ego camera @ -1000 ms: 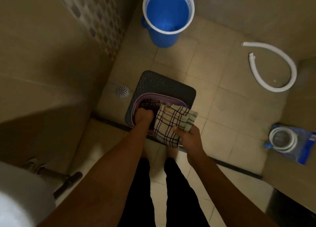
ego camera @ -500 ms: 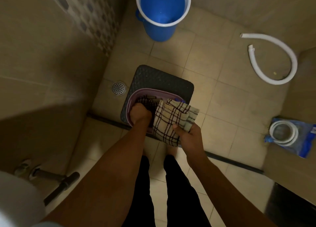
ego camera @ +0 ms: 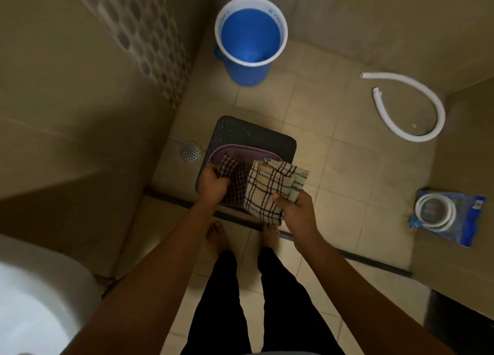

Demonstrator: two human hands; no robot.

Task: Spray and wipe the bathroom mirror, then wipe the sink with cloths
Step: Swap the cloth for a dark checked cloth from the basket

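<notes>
While my left hand (ego camera: 213,185) grips the dark checked cloth (ego camera: 235,178) lying in the purple basin (ego camera: 240,151) on the stool (ego camera: 256,130), my right hand (ego camera: 296,207) pinches the pale checked cloth (ego camera: 270,189) just beside it, above the basin's right edge.

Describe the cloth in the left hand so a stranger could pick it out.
Find the dark stool below the blue bucket; a purple basket sits on it. The left hand grips the dark cloth there, finer-checked and darker than the cream cloth beside it.

Tiled floor (ego camera: 347,167) carries blue bucket (ego camera: 250,58), dark stool (ego camera: 254,132), white hose (ego camera: 417,114).
</notes>
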